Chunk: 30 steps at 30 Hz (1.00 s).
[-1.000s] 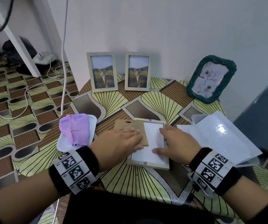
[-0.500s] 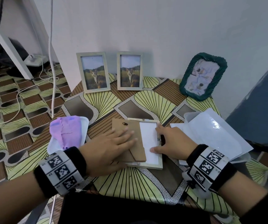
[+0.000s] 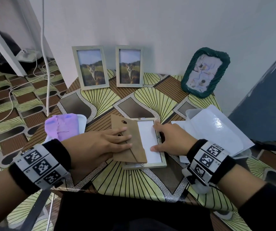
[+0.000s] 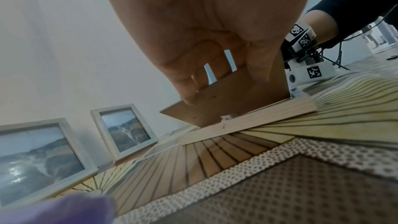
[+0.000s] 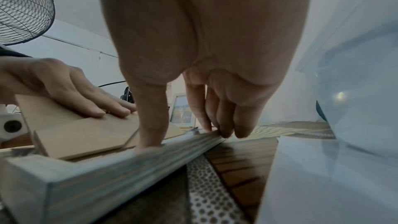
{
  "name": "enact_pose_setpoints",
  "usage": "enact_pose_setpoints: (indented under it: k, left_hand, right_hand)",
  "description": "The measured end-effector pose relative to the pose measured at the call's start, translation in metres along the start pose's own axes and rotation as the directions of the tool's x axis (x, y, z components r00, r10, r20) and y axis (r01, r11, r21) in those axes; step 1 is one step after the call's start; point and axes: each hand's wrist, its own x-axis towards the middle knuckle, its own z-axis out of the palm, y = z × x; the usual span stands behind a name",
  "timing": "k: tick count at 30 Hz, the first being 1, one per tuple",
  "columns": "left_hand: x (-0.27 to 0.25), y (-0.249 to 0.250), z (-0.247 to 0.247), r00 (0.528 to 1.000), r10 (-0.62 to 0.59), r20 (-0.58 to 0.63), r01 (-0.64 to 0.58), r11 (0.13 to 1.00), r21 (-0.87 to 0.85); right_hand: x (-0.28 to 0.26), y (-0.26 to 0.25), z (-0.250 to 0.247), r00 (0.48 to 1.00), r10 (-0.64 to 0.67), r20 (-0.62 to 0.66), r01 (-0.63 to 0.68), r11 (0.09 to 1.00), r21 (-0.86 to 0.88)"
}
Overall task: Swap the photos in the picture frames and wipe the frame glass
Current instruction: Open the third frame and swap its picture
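Both your hands lie flat-fingered on the face-down pale wooden picture frame: left hand sliding its brown cardboard backing board, right hand pinning the white photo back, which may shift if you rush.

1. The backing board is seen as matt brown cardboard.
2. Pale grained wood is shown on the open frame.
3. The bench is covered in glossy patterned sheet.
4. The purple cloth is seen as soft fabric.
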Motion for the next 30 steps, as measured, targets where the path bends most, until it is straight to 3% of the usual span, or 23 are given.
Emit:
enact_pose_setpoints:
  k: [4,9,13,18,26,30]
  left_hand:
    - [0.004,-0.002,-0.004,0.999,0.007,0.035,-0.006,1.000,-0.025]
    - [0.017,-0.004,0.002,0.988,-0.034,0.150,0.017,0.994,0.109]
    - [0.027,-0.003,0.010,0.984,-0.025,0.176,0.032,0.999,-0.033]
    - [0.039,0.000,0.017,0.993,-0.008,0.117,0.017,0.997,-0.074]
    - [0.054,0.008,0.015,0.998,-0.004,0.060,0.003,1.000,0.015]
    - [0.043,0.008,0.011,0.980,-0.109,-0.166,0.109,0.994,-0.015]
  right_hand:
    - [0.003,0.001,0.000,1.000,-0.010,-0.007,0.010,1.000,0.010]
    - [0.001,0.000,0.000,1.000,-0.028,-0.007,0.028,1.000,-0.001]
    - [0.003,0.002,0.000,0.998,-0.055,0.016,0.055,0.998,0.006]
    - [0.002,0.000,0.001,0.999,-0.032,-0.005,0.033,0.987,0.155]
    - [0.000,-0.011,0.004,1.000,0.002,0.025,-0.004,0.995,0.100]
    - [-0.006,-0.008,0.003,0.991,0.026,-0.133,0.009,0.966,0.258]
